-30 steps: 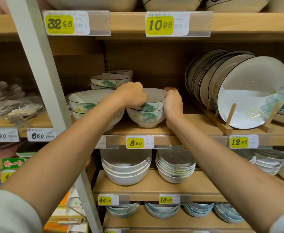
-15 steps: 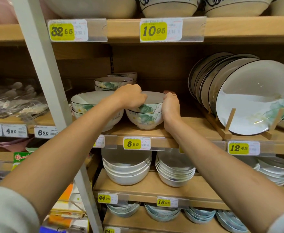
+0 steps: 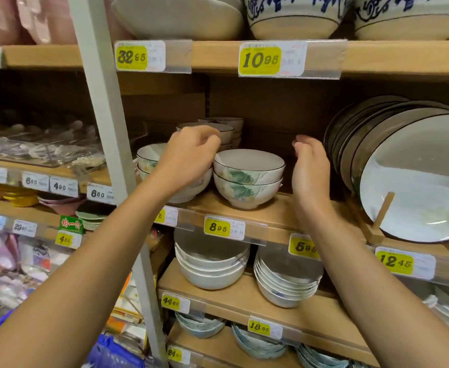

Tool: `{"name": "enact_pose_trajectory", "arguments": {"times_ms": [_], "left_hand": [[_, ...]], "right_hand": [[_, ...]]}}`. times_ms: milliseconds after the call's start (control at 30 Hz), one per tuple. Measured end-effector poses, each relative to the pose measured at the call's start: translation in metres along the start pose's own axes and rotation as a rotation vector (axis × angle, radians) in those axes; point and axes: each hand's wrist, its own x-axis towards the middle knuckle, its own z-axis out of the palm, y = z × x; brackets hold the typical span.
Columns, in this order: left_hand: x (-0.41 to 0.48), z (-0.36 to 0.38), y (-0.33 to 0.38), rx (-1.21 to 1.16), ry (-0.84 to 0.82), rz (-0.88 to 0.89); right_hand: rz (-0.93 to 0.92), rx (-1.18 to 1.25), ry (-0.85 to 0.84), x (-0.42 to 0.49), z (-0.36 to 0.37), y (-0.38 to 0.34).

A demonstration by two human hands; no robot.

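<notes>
top bowl (image 3: 248,163): white, with a green leaf on its side and a thin dark rim. it sits inside the bottom bowl.
bottom bowl (image 3: 247,195): the same kind of bowl. it stands upright on the wooden shelf (image 3: 279,213), near the front edge, just above the yellow price tag (image 3: 218,227) that says 8 95.
left hand (image 3: 191,158): at the left side of the top bowl, right by its rim. the fingers are bent loosely and hold nothing. i cannot tell if a fingertip touches the rim.
right hand (image 3: 311,171): at the right side of the two bowls, with a gap between hand and bowls. the fingers are bent loosely and hold nothing.
big bowls (image 3: 149,158): a stack with the same leaf picture, just left of the two bowls. the left hand hides part of it.
small bowls (image 3: 226,128): more stacks at the back of the same shelf.
plates (image 3: 417,176): a row of white plates with dark rims. they stand on edge in a wooden rack (image 3: 382,211), to the right of the right hand.
white bowls (image 3: 212,269): two plain stacks on the shelf below.
blue bowls (image 3: 292,17): very big ones with blue marks on the shelf above.
grey post (image 3: 106,115): it runs from top to bottom, left of the bowls. the left arm passes in front of it.
clear packs (image 3: 45,150): on the far left shelf, too blurred to tell what is inside.
</notes>
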Motion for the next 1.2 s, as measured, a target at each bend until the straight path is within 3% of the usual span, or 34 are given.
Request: {"name": "enact_pose_trajectory", "arguments": {"times_ms": [200,333,433,867,1200], "left_hand": [[-0.081,-0.035,-0.017,-0.469,0.3,-0.253],[-0.136,-0.06,-0.043,-0.553,0.477,-0.407],[-0.175,-0.083,-0.069,-0.582,0.515,-0.506],[-0.365,-0.22,-0.208,-0.43,0.367,-0.902],[-0.419,-0.234,-0.32,-0.309,0.07,-1.166]], "right_hand": [[-0.087,0.114,-0.037,-0.048,-0.004,-0.017],[-0.166,0.146,-0.177,-0.114,0.015,-0.02],[-0.121,0.2,-0.303,-0.163,0.035,-0.015],[0.257,0.118,-0.735,-0.393,0.189,0.019],[0.516,-0.171,-0.952,-0.475,0.273,0.099]]}}
